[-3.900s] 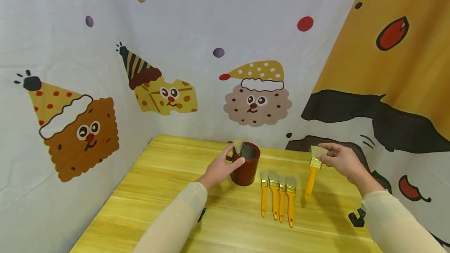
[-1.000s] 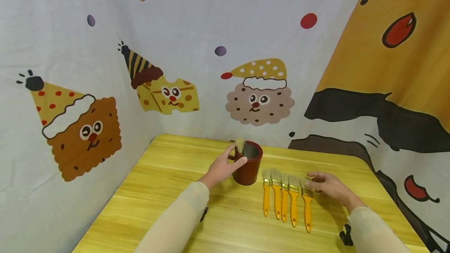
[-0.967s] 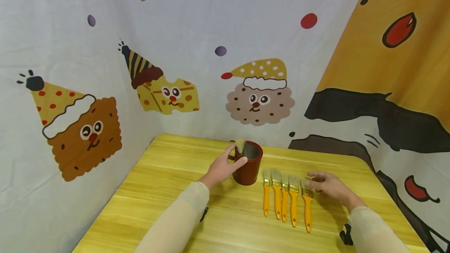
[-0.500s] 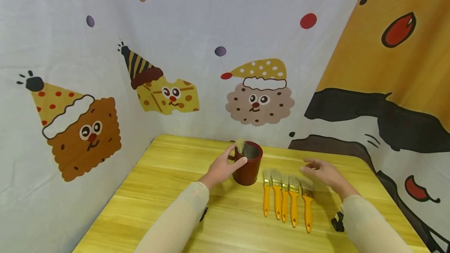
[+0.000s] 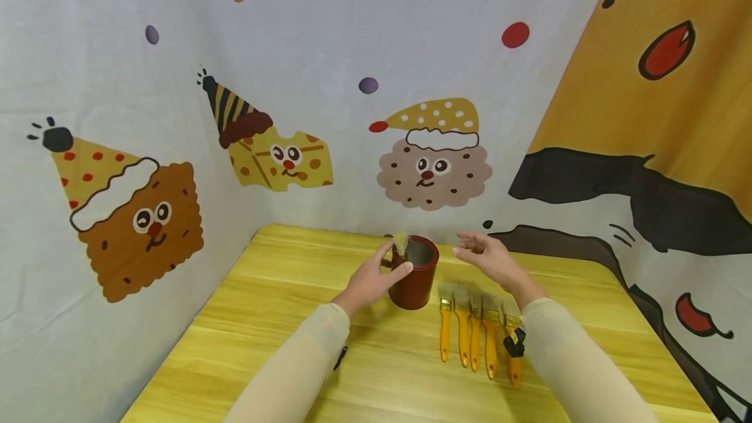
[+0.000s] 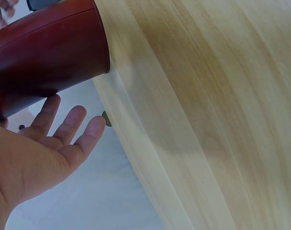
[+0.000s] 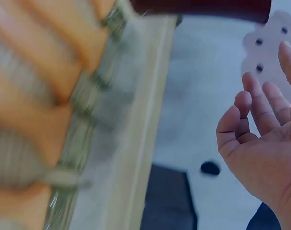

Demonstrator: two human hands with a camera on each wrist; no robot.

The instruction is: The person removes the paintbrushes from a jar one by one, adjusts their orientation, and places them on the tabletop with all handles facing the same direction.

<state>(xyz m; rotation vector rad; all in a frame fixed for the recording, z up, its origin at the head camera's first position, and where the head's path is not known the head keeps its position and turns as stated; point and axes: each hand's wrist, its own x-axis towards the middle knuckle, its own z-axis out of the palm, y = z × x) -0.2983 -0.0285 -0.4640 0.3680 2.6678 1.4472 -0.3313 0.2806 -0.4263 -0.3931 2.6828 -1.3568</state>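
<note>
Head view: the red cup (image 5: pixel 414 273) is steadied on the worktop (image 5: pixel 282 318) by the left hand (image 5: pixel 370 282), fingers curved against its side. The right hand (image 5: pixel 490 260), empty with fingers loosely spread, has been lifted off the fifth brush (image 5: pixel 514 351), now laid in the row, and moved toward the cup, where one brush (image 5: pixel 401 242) remains.

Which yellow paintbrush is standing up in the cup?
The one paintbrush in the dark red cup: only its pale bristles poke above the rim beside the left hand. The five yellow-handled brushes lie flat on the wooden table.
</note>
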